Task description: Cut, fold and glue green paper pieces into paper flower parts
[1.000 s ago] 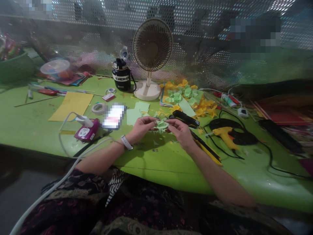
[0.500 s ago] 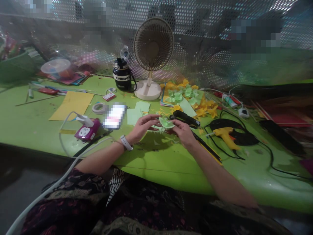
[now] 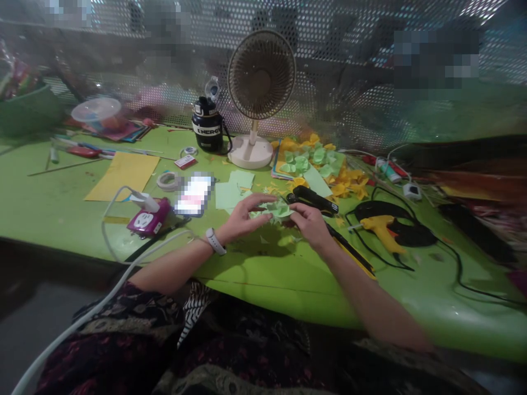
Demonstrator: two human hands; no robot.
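Between my thumb and fingers, my right hand [image 3: 309, 222] pinches the right edge of a small cupped piece of light green paper [image 3: 282, 210], above the green table. My left hand [image 3: 246, 218] is close on its left, thumb and forefinger apart in a curve; whether its fingertips touch the paper is unclear. Cut light green scraps lie beneath and around both hands. Just beyond my right hand rests a black stapler [image 3: 315, 199]. A black and yellow tool [image 3: 352, 253], perhaps a cutter, lies partly under my right forearm.
Light green sheets [image 3: 230, 193], a phone [image 3: 194, 193] and a tape roll [image 3: 168, 180] lie left. A fan [image 3: 251, 153] and dark bottle [image 3: 208, 126] stand behind. Green and orange paper shapes [image 3: 317, 159] are piled at back. A yellow glue gun [image 3: 382, 230] with cable lies right.
My left hand has come nearer the paper, its thumb now further right. The green piece has turned and dropped slightly, still in my right hand's pinch.
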